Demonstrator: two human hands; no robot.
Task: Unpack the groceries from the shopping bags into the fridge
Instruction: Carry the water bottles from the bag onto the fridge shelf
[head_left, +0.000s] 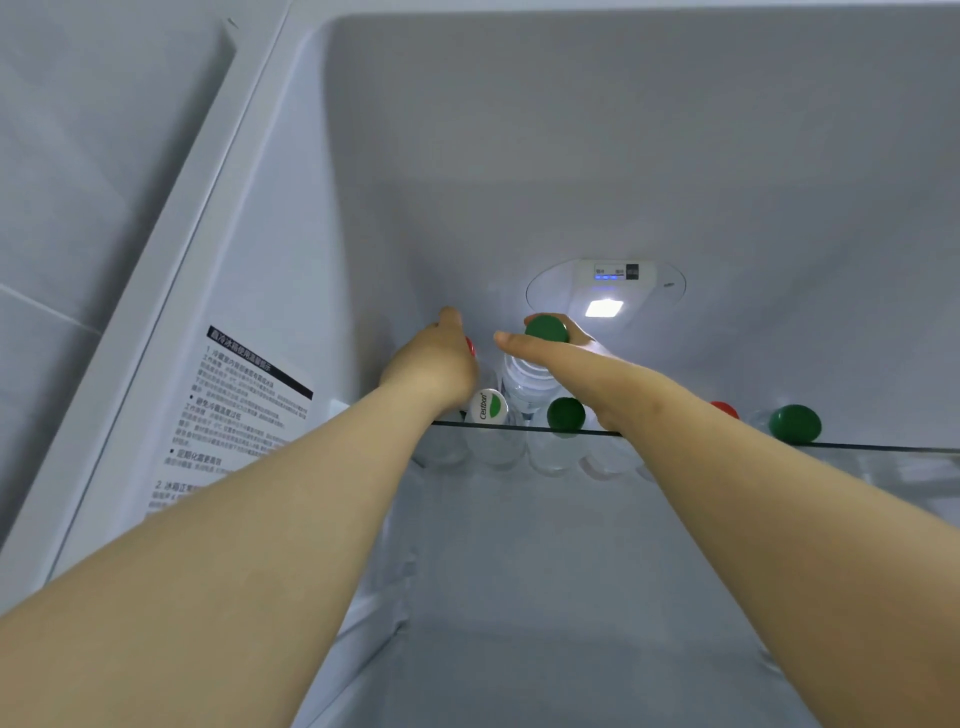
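Observation:
Both my arms reach onto the fridge's glass shelf (883, 448). My left hand (434, 364) curls around a bottle at the back left. Only the bottle's red cap (470, 346) peeks out past the fingers. My right hand (558, 352) grips a clear water bottle (524, 379) just under its green cap (545, 329). Around them stand more water bottles: one with a white and green lid (488, 406), a green-capped one (565, 414), a red-capped one (725, 409) behind my right forearm, and another green-capped one (795, 423) at the right.
The fridge's light and control panel (608, 291) glow on the back wall just behind my hands. A printed notice sticker (234, 410) covers the left inner wall. The white door frame (171, 249) runs along the left, with grey wall tiles beyond.

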